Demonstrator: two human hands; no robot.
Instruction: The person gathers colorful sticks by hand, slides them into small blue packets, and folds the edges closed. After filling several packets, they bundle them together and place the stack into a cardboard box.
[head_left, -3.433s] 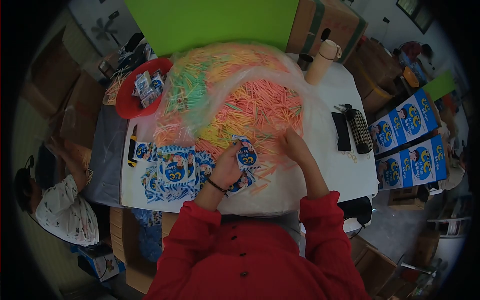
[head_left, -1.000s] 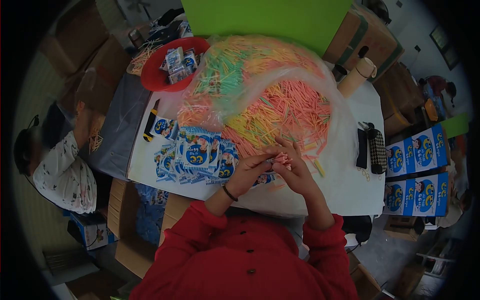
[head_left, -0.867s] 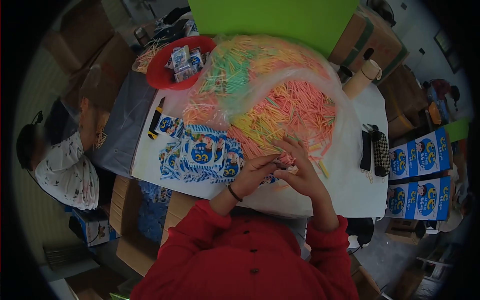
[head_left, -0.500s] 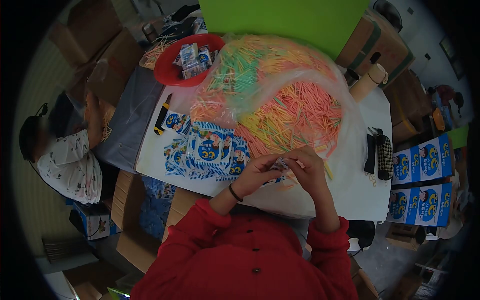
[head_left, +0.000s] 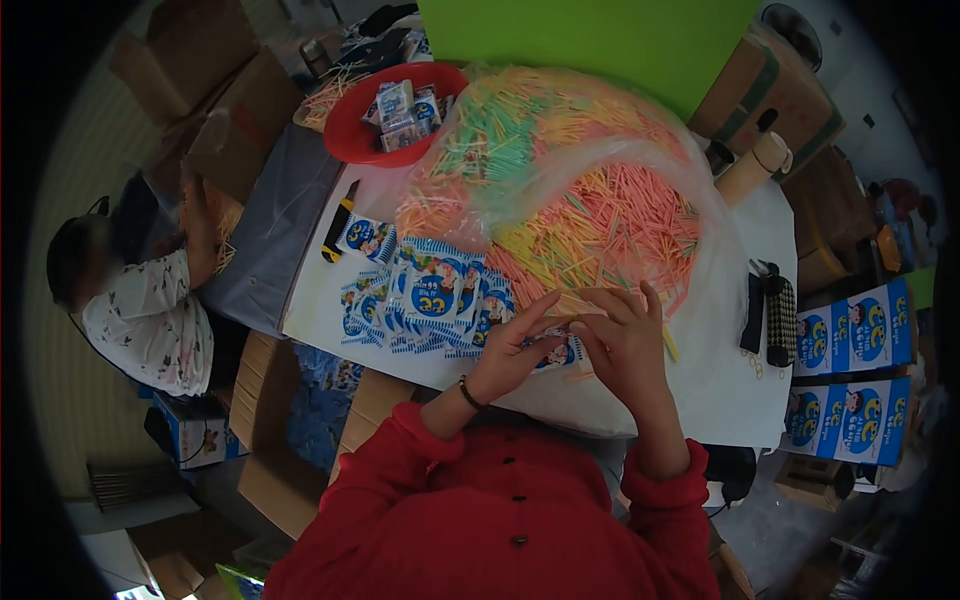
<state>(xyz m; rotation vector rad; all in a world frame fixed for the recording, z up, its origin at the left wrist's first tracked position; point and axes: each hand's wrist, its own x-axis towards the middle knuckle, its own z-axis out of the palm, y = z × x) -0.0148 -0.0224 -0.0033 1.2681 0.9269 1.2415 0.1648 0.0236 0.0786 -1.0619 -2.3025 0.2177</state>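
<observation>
My left hand is open at the table's front edge, its fingers stretched toward my right hand. Opposite it, my right hand is open too, fingers spread and raised. A small blue-and-white packet shows between and below the hands, partly covered by fingers. Left of them lies a heap of blue-and-white printed packets. Just beyond my fingertips, thin pink, yellow and green sticks spill from a large clear plastic bag.
A red basin holds small wrapped packs. A yellow-black utility knife lies left of the packets. On the right are a beige flask, a checkered pouch and printed boxes. A co-worker sits at left beside cartons.
My fingers were pinched together around a small striped packet. They have since spread apart, and a packet shows below them. The whole view has shifted slightly.
</observation>
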